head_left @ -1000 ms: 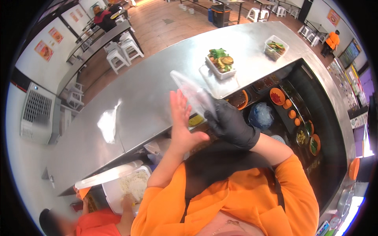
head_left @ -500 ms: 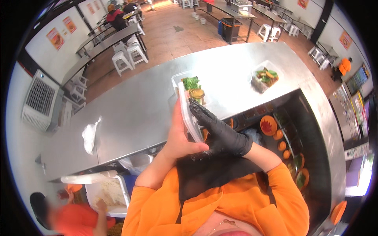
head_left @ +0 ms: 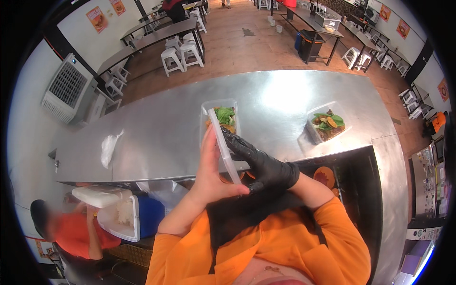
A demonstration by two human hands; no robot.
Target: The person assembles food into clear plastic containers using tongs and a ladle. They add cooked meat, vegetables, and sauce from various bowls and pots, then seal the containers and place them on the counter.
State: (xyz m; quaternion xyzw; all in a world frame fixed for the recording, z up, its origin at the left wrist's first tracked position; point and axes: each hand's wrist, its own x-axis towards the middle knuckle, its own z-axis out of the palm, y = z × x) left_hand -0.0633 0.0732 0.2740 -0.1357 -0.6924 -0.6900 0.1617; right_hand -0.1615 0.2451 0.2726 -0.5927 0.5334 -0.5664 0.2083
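My bare left hand (head_left: 209,166) grips a translucent plastic lid (head_left: 222,147) standing on edge, fingers along its left side and thumb by its lower end. From the right, my right hand (head_left: 270,168), in a black glove, holds the same lid, its long fingers reaching the upper part. Just beyond is a clear plastic food container (head_left: 232,105) with green leaves and orange-brown food, partly hidden by the lid. A second clear container (head_left: 315,134) of greens and brown food sits uncovered on the steel counter (head_left: 161,152), further right.
A crumpled white plastic bag (head_left: 109,149) lies on the left of the counter. A recessed well with orange bowls (head_left: 324,175) opens at right. Below left, a co-worker in red (head_left: 78,232) is beside a white-lined box of rice (head_left: 124,213). Tables and stools (head_left: 191,53) stand beyond.
My view has shifted, so the counter and room appear lower. Both hands stay at the lid, which looks steeper and thinner edge-on. The co-worker's hand has come out of the rice box.
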